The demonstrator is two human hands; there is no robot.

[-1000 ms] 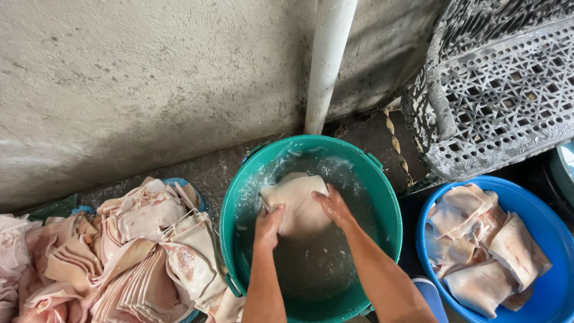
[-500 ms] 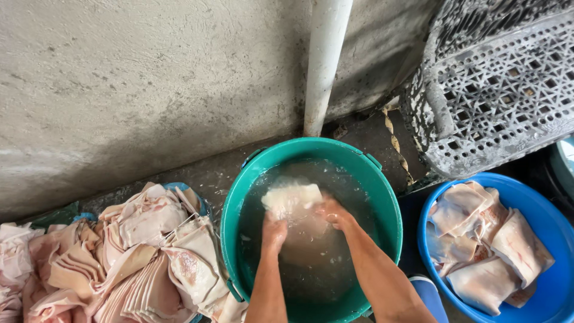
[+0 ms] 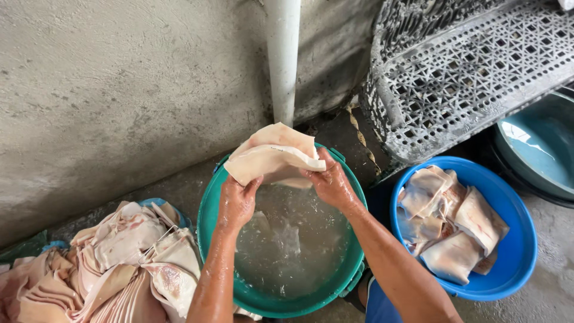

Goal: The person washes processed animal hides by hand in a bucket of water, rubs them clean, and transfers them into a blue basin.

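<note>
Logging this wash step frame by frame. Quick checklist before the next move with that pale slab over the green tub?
1. Both hands on slab: left hand and right hand grip the pale slab: ok.
2. Slab lifted out of the water: ok.
3. Slab above the green tub, so drips fall inside: ok.
4. Room in the blue tub: partly filled with slabs, space left: ok.
5. Slab rinsed clean: cannot tell.
6. Pile on the left stable: cannot tell.
</note>
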